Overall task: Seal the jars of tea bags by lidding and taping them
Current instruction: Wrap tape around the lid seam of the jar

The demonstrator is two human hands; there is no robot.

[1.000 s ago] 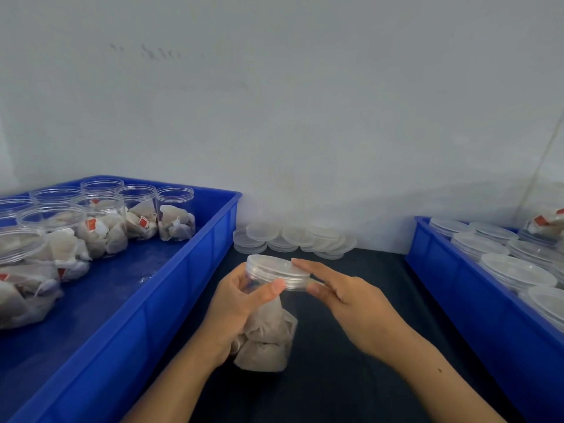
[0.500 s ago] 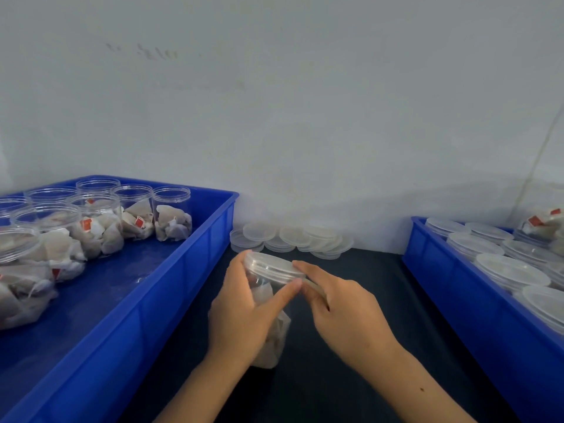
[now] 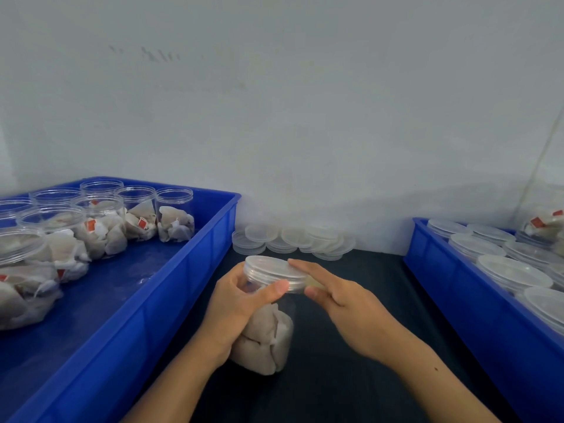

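1. The left hand (image 3: 235, 303) grips a clear jar (image 3: 265, 337) of tea bags, tilted, at the near middle of the dark table (image 3: 351, 389).
2. The right hand (image 3: 351, 309) pinches the lid (image 3: 274, 271) on the jar's mouth between forefinger and thumb.
3. Open jars (image 3: 174, 213) stand in the left blue bin (image 3: 183, 270); spare lids (image 3: 293, 238) lie by the far wall.

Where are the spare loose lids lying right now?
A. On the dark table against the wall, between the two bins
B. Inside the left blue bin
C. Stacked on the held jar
A: the loose lids lie overlapping on the dark table at the wall, between the left bin and right bin.
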